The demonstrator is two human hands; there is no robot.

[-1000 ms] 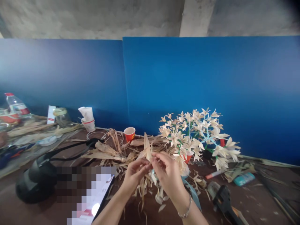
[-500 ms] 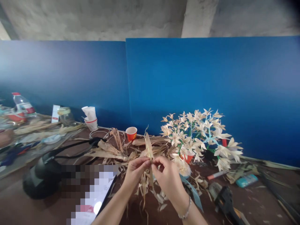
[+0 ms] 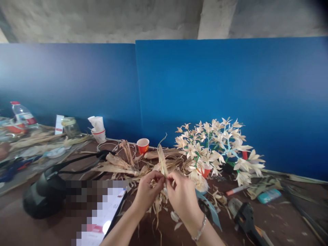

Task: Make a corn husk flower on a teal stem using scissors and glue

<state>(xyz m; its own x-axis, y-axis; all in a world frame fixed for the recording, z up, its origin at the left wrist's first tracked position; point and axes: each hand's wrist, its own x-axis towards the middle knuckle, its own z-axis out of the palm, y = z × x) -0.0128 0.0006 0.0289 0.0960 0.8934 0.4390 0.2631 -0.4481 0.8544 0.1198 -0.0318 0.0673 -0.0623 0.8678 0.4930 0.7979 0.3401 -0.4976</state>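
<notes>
Head view: left hand [image 3: 148, 189] and right hand [image 3: 182, 195] meet at lower centre of frame, fingertips of both pinched on one dried husk strip [image 3: 162, 163] that stands up between them, tip pointing toward the blue panel [image 3: 230, 92]. Strip looks paper-light, thin, dry; likely stiff along the grain but prone to splitting or cracking if bent sharply. Best hold is low at its base, pinching flat across the width, not at the brittle tip. Under the hands, loose husk scraps [image 3: 159, 205] litter the bench [image 3: 282, 222]. Right of centre, a husk-flower bouquet [image 3: 217, 147]; behind, a red paper cup [image 3: 142, 145]; lower right, a black tool [image 3: 246, 218].
</notes>
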